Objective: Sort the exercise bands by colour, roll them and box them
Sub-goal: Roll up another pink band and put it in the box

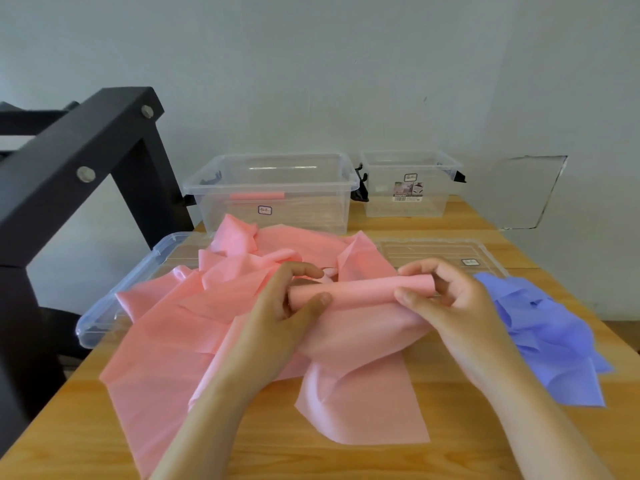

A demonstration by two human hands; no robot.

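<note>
Pink band roll (360, 289) sits just above the heap of loose pink bands (194, 306) at the middle of the bench (450, 455). The left hand (294, 306) pinches one end and the right hand (446, 299) the other, with fingers (405, 296) and thumbs curled round it. To roll well, I judge both hands should turn together under even tension, so the edges stay flush and the tube neither cones nor slackens, with the unrolled tail drawn flat, clear of the heap. Counted: one roll in hand, one finished pink roll (258, 196) inside the larger box (311, 216), a smaller box (408, 209) with no band visible in it, two lids lying flat, the left lid (114, 306) and the right lid (443, 252), and one heap of purple bands (547, 327); the loose bands overlap too much to number
</note>
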